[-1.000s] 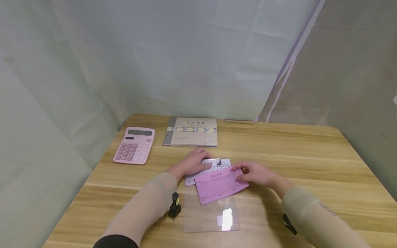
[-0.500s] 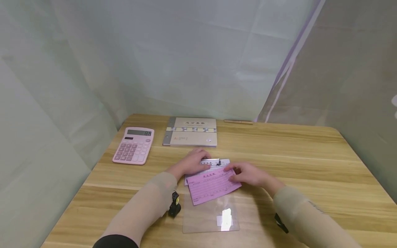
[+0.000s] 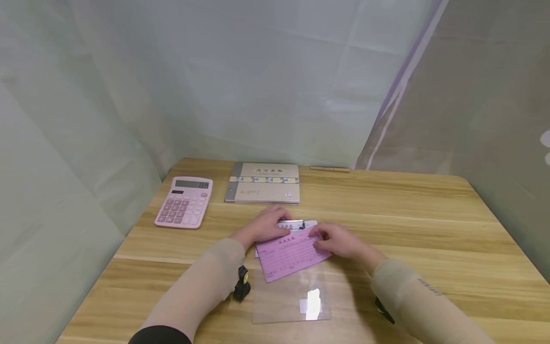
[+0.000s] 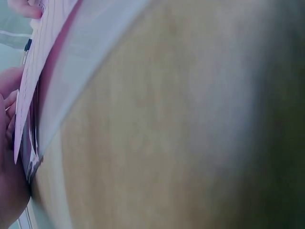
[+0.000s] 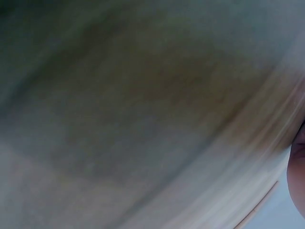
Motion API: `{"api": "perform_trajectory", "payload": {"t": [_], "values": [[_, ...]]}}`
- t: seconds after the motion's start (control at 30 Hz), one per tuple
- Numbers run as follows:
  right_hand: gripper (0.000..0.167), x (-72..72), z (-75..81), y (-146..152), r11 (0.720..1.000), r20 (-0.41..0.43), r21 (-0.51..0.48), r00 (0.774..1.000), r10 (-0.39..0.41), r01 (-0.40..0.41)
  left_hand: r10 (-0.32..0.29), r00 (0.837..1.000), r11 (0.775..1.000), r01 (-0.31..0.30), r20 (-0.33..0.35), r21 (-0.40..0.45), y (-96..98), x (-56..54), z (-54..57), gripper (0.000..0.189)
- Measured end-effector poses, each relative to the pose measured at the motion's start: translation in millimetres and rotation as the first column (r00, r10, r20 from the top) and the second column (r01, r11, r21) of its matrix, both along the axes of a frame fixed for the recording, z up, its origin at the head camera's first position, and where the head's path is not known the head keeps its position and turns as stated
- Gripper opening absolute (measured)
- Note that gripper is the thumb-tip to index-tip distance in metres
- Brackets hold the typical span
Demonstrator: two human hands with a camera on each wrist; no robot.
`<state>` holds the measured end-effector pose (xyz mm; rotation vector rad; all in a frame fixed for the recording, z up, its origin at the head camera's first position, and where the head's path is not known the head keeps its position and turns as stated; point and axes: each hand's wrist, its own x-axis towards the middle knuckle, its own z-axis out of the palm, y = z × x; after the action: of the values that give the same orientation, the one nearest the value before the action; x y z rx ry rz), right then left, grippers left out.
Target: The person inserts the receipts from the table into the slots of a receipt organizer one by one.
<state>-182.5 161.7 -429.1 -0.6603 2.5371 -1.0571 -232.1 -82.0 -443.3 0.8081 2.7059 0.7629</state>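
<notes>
My right hand [image 3: 337, 240] pinches a pink printed slip [image 3: 288, 258] by its right end, thumb on top. The slip lies tilted over a clear clipboard [image 3: 279, 313], covering most of the white printed forms [image 3: 312, 223] there. My left hand [image 3: 268, 224] grips the clipboard at its top left, thumb and fingers about the metal clip [image 3: 296, 224]. In the left wrist view, the pink slip [image 4: 45, 52] stands at a slant above the board, near the left hand [image 4: 9, 186]. The right wrist view catches only a bit of the right hand [image 5: 298, 176].
A pink calculator [image 3: 185, 203] lies at the left of the wooden table [image 3: 386, 210]. Behind the clipboard is an account book [image 3: 264, 184] with a grey spine. A pen [image 3: 330, 169] lies along the back edge, before hanging pale cloth [image 3: 258, 95].
The right hand has carried the pink slip leftward over the white forms, bringing its left upper edge close to the left thumb. The left hand has stayed at the clip.
</notes>
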Motion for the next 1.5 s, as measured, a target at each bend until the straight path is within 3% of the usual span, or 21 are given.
{"api": "perform_trajectory", "payload": {"t": [0.37,0.67,1.1,1.5], "values": [[0.027,2.4,-0.4,-2,0.998,-0.083,0.062,0.996,0.018,-0.013,0.027,1.0,1.0,-0.027,0.0,-0.015,4.6,4.2,2.7,0.031],[0.04,5.1,-4.8,-8,0.989,-0.146,0.142,0.989,-0.021,0.042,0.061,0.997,0.997,-0.063,-0.038,-0.044,6.4,7.8,1.3,0.031],[0.04,9.0,-4.2,-14,0.98,-0.202,0.152,0.974,-0.1,0.132,0.021,0.987,0.988,-0.045,-0.162,-0.148,9.2,7.8,0.3,0.037],[0.041,5.1,-5.4,-15,0.977,-0.216,0.175,0.973,-0.081,0.12,-0.053,0.983,0.98,0.018,-0.174,-0.197,7.8,2.6,11.0,0.035]]}}
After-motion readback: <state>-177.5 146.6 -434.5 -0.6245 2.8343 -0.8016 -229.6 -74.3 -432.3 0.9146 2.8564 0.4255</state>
